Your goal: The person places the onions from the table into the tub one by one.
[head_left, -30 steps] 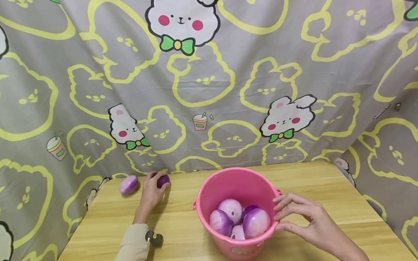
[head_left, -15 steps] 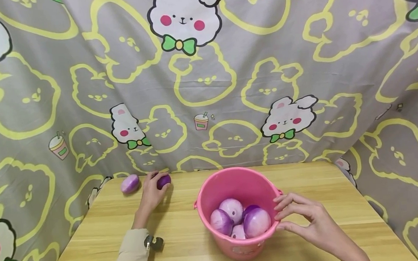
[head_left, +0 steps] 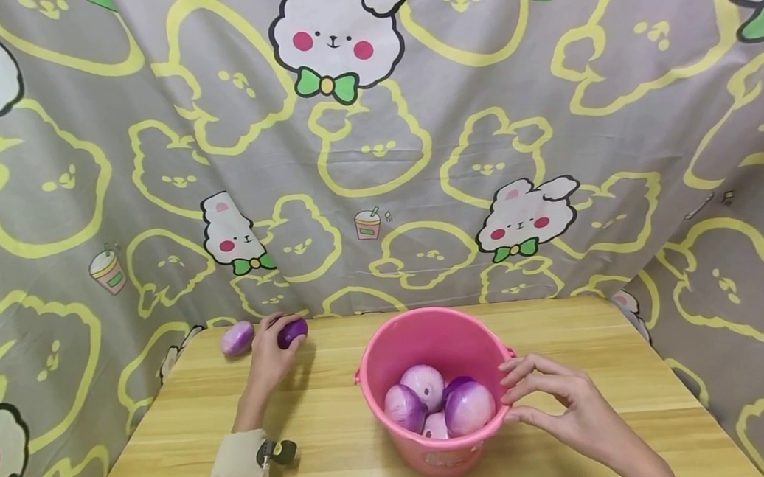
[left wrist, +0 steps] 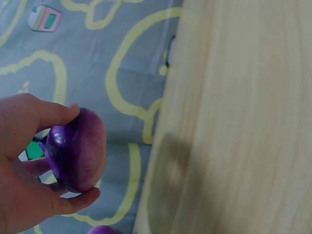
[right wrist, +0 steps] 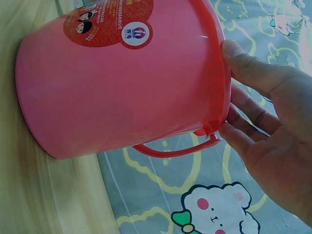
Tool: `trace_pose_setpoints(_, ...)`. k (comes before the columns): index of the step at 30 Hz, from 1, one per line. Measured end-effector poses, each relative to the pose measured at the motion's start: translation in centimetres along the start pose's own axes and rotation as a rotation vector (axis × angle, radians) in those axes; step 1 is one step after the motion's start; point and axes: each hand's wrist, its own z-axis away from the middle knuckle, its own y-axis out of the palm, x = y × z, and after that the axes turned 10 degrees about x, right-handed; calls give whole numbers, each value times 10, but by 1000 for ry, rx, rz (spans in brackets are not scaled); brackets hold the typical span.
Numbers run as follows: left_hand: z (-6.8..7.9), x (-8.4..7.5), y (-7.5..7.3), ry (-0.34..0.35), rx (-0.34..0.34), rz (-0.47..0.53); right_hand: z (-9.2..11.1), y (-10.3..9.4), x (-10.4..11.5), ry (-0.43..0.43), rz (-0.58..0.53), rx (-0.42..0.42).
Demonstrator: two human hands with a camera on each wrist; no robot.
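In the head view, my left hand (head_left: 271, 348) is at the back left of the table. Its thumb and fingers grip a shiny purple onion (left wrist: 78, 148), dark at the stem end and pale pink at the other. A second purple-and-white onion (head_left: 237, 339) lies just left of that hand. A pink bucket (head_left: 445, 448) stands upright at the centre front, with several purple-and-white onions (head_left: 468, 408) in its bottom. My right hand (head_left: 569, 399) holds the bucket's right rim, thumb nearer the front and fingertips further back along the edge, as the right wrist view also shows.
The light wooden table (head_left: 329, 427) meets a grey curtain (head_left: 409, 155) with yellow outlines and rabbit faces at the back and sides. The bucket's thin handle (right wrist: 175, 152) hangs down outside its wall. A dark wrist mount (head_left: 277, 451) sits on the left sleeve.
My left hand and the gripped onion have shifted slightly left and nearer, and more of that onion shows. The right hand and bucket have stayed in place.
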Motion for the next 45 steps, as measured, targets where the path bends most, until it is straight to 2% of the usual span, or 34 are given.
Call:
trace_pose_setpoints(7,0,-10,-6,21,-66,15,0,0,0,12,2,2)
trace_pose_setpoints(21,6,-25,-11,73,-118,36,0,0,0,4,7,-3)
trace_pose_setpoints(31,6,-37,-12,104,-140,112,0,1,0,7,12,-4)
trace_pose_setpoints(45,9,-52,-13,128,-155,131,2,0,0,-7,13,-2)
